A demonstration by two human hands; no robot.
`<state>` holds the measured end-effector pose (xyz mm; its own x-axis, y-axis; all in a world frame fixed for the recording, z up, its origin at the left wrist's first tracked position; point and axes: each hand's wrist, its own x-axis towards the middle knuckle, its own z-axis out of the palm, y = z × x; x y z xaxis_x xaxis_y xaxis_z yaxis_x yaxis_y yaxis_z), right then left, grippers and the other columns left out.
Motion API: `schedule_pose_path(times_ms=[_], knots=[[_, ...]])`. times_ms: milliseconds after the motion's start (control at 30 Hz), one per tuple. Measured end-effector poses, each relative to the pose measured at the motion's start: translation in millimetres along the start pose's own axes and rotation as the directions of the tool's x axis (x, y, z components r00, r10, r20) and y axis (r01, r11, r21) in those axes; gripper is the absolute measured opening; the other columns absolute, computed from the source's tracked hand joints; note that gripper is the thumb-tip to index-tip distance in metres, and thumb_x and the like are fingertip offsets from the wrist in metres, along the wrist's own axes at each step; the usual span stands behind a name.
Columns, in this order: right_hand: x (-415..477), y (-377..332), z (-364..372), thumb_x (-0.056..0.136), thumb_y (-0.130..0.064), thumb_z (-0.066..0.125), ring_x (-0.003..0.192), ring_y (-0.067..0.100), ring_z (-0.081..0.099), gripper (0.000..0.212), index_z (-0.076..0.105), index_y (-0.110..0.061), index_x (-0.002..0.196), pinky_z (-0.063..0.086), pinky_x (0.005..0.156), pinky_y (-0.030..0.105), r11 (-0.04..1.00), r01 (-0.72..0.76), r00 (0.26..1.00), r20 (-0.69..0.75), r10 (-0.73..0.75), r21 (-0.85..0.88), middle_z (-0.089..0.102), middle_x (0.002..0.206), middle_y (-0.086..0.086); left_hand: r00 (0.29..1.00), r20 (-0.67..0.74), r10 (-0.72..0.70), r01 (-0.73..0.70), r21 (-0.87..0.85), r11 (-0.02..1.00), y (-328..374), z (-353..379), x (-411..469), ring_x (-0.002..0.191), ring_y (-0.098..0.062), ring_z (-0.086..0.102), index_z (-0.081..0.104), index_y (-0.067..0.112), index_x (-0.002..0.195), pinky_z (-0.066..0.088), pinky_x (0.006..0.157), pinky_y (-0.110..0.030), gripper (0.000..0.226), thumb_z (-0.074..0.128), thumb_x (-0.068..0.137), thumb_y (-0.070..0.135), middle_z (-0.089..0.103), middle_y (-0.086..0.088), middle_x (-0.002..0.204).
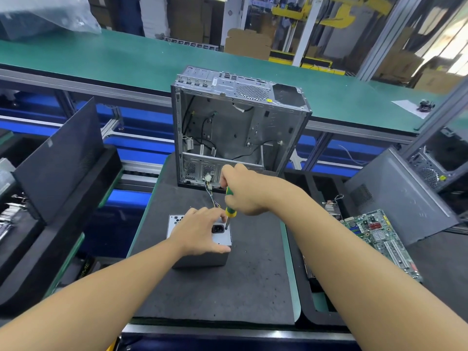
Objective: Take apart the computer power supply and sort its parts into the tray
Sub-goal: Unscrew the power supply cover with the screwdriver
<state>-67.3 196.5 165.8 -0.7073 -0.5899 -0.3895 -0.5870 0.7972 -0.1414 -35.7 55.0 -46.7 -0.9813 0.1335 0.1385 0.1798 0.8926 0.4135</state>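
the power supply (202, 260) is a small grey metal box standing on the black foam mat (228, 287), its top face showing a black mains socket (218, 228) and vent holes. the left hand (200, 231) clamps its top. the right hand (243, 191) grips a green-yellow screwdriver (231, 211), tip beside the socket. no writing on it can be read.

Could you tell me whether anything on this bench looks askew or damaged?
Nothing looks damaged. The left hand grips the power supply flat on the mat; the right hand holds the screwdriver nearly upright on it. Only the motherboard, at right, lies slanted.
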Motion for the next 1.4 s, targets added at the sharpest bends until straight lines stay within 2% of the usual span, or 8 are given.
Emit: schedule_pose_path(times_ms=[167, 333, 600, 700, 833, 1067, 1200, 1400], knots=[[0, -3, 7, 0.100, -0.039, 0.040, 0.099, 0.033, 0.046, 0.027, 0.037, -0.018, 0.117, 0.039, 0.077, 0.043, 0.997, -0.067, 0.995, -0.072, 0.064, -0.032, 0.042, 0.121, 0.007, 1.000, 0.009, -0.015, 0.015, -0.001, 1.000, 1, -1, 0, 0.077, -0.003, 0.039, 0.030, 0.048, 0.092, 0.037, 0.084, -0.031, 0.063, 0.069, 0.053, 0.078, 0.039, 0.029, 0.076], [6, 1, 10, 0.104, -0.053, 0.030, 0.079, 0.031, 0.051, 0.036, 0.029, -0.017, 0.104, 0.031, 0.056, 0.037, 0.984, -0.122, 0.973, -0.210, 0.092, -0.133, 0.046, 0.077, 0.001, 1.000, 0.027, -0.016, 0.016, -0.011, 1.000, -1, 1, 0, 0.080, -0.001, 0.042, 0.038, 0.045, 0.099, 0.038, 0.089, -0.031, 0.065, 0.069, 0.053, 0.079, 0.043, 0.030, 0.081], [2, 0, 10, 0.093, -0.020, 0.050, 0.082, 0.029, 0.049, 0.022, 0.035, -0.019, 0.109, 0.039, 0.066, 0.040, 0.999, 0.035, 0.998, -0.059, -0.033, 0.028, 0.039, 0.113, 0.006, 0.999, 0.037, 0.004, -0.005, 0.019, 1.000, -3, 2, 1, 0.086, -0.009, 0.048, 0.035, 0.046, 0.095, 0.040, 0.088, -0.035, 0.061, 0.063, 0.056, 0.083, 0.048, 0.025, 0.084], [3, -1, 16, 0.095, -0.031, 0.050, 0.094, 0.034, 0.051, 0.028, 0.035, -0.018, 0.114, 0.043, 0.073, 0.043, 1.000, 0.008, 0.992, -0.129, -0.010, -0.017, 0.038, 0.113, 0.006, 0.997, 0.077, -0.007, 0.003, 0.040, 0.999, -4, 3, 3, 0.099, -0.009, 0.051, 0.048, 0.041, 0.110, 0.036, 0.093, -0.034, 0.071, 0.059, 0.057, 0.085, 0.057, 0.020, 0.102], [5, 2, 18, 0.096, -0.065, 0.036, 0.087, 0.034, 0.054, 0.060, 0.029, -0.018, 0.133, 0.036, 0.061, 0.039, 0.988, -0.079, 0.969, -0.244, 0.044, -0.135, 0.040, 0.115, 0.008, 0.998, 0.055, -0.006, 0.005, 0.013, 1.000, -1, -1, 2, 0.085, -0.006, 0.043, 0.039, 0.043, 0.098, 0.035, 0.084, -0.031, 0.063, 0.064, 0.056, 0.082, 0.045, 0.028, 0.084], [6, 6, 19, 0.103, -0.031, 0.042, 0.080, 0.031, 0.048, 0.022, 0.035, -0.016, 0.117, 0.040, 0.071, 0.041, 0.995, 0.079, 0.974, -0.217, -0.065, 0.055, 0.044, 0.111, 0.008, 1.000, 0.010, 0.015, -0.015, -0.016, 1.000, -1, -1, 0, 0.078, -0.006, 0.040, 0.026, 0.052, 0.095, 0.038, 0.084, -0.032, 0.063, 0.067, 0.056, 0.081, 0.037, 0.032, 0.077], [6, 4, 16, 0.095, -0.017, 0.050, 0.095, 0.026, 0.040, 0.025, 0.038, -0.019, 0.117, 0.041, 0.079, 0.043, 0.983, 0.148, 0.976, -0.178, -0.127, 0.112, 0.042, 0.113, 0.004, 0.998, 0.061, 0.009, -0.011, 0.044, 0.999, -2, 0, 2, 0.088, -0.011, 0.049, 0.043, 0.039, 0.101, 0.038, 0.089, -0.034, 0.064, 0.061, 0.059, 0.083, 0.048, 0.021, 0.087], [9, 2, 21, 0.094, -0.025, 0.047, 0.104, 0.029, 0.043, 0.025, 0.038, -0.018, 0.116, 0.044, 0.082, 0.046, 0.990, 0.108, 0.975, -0.202, -0.088, 0.090, 0.045, 0.112, 0.004, 0.996, 0.085, -0.001, -0.003, 0.047, 0.999, -2, 1, 4, 0.101, -0.009, 0.052, 0.052, 0.036, 0.119, 0.037, 0.096, -0.033, 0.077, 0.060, 0.059, 0.083, 0.057, 0.020, 0.108]])
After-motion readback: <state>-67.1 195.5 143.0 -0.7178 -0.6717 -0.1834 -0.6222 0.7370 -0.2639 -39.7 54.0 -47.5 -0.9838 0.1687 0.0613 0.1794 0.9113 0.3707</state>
